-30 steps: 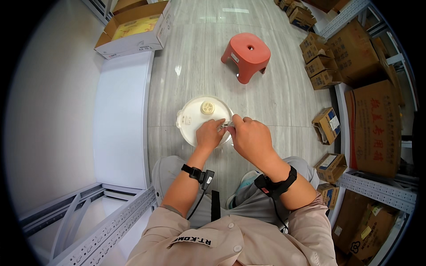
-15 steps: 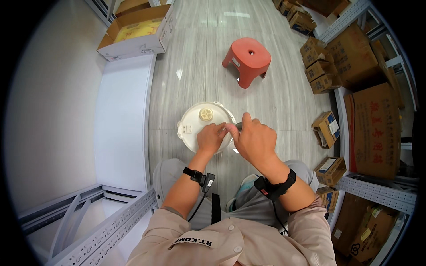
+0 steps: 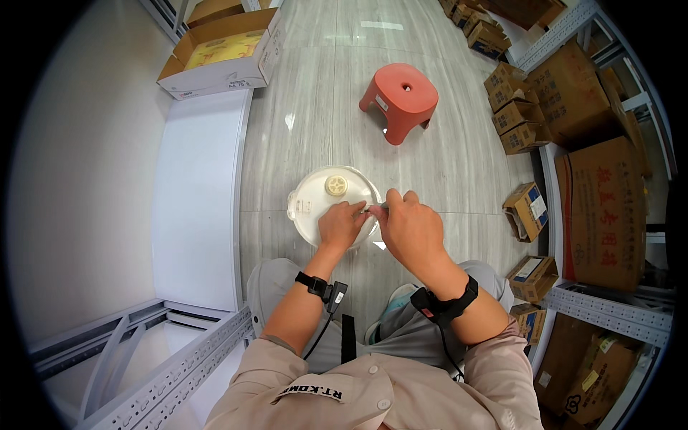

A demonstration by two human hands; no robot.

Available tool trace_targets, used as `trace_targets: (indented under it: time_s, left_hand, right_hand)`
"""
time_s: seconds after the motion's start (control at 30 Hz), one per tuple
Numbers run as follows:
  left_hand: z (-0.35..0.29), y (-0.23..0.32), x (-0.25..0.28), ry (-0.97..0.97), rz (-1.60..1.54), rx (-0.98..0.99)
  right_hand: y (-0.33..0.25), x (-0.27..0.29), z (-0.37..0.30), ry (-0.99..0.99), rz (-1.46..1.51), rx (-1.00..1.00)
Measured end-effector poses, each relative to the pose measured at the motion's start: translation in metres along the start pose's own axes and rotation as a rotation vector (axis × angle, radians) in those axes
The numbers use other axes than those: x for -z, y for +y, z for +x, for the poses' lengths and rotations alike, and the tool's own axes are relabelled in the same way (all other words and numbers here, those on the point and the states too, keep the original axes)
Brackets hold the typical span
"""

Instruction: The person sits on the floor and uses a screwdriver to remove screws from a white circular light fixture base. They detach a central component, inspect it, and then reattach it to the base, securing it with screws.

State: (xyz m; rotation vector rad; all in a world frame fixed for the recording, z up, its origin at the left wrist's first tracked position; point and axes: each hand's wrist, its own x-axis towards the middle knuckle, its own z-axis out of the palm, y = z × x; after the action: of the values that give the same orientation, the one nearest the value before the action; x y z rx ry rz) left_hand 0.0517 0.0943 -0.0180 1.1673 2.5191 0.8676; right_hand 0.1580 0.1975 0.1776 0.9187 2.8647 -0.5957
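A round off-white lid (image 3: 309,223), like that of a bucket, lies in front of my knees with tabs along its rim. A cream round cap (image 3: 336,185) with a spoked top sits on its far part. My left hand (image 3: 342,225) reaches over the lid's right side, its thumb and fingers pinched together near the rim. What lies between those fingertips is too small to tell. My right hand (image 3: 412,228) is closed round a slim greyish tool, mostly hidden by the fingers, its tip toward the left fingertips. The fingertips of both hands nearly meet at the rim.
A red plastic stool (image 3: 403,89) stands on the floor beyond the lid. To the left runs a low white shelf (image 3: 197,201) bearing an open carton (image 3: 215,75). Cardboard boxes (image 3: 602,208) line the metal shelving on the right, with small cartons (image 3: 527,211) along its edge.
My right hand has turned slightly, with its knuckles shifted a little, and less of the grey tool shows. The left hand stays at the rim. The view has shifted very slightly.
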Motion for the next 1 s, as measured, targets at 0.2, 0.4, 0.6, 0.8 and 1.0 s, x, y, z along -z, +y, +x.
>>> trace_targets:
  time_s: [0.2,0.4,0.6,0.8,1.0]
  left_hand:
    - [0.004,0.003,-0.002,-0.051,0.019,0.019]
    - [0.001,-0.008,-0.005,0.030,-0.021,-0.007]
    - [0.004,0.004,-0.002,0.005,0.006,-0.018]
    - [0.000,-0.004,0.000,0.071,-0.049,-0.043]
    - [0.004,0.008,0.004,0.008,-0.027,-0.019]
  right_hand:
    - [0.018,-0.012,0.003,0.261,0.160,0.498]
    - [-0.012,0.014,-0.001,-0.082,-0.006,-0.098]
    - [0.021,-0.009,0.007,0.330,0.139,0.478]
    - [-0.006,0.008,0.002,-0.022,-0.010,-0.130]
    - [0.027,-0.010,0.007,0.288,0.101,0.421]
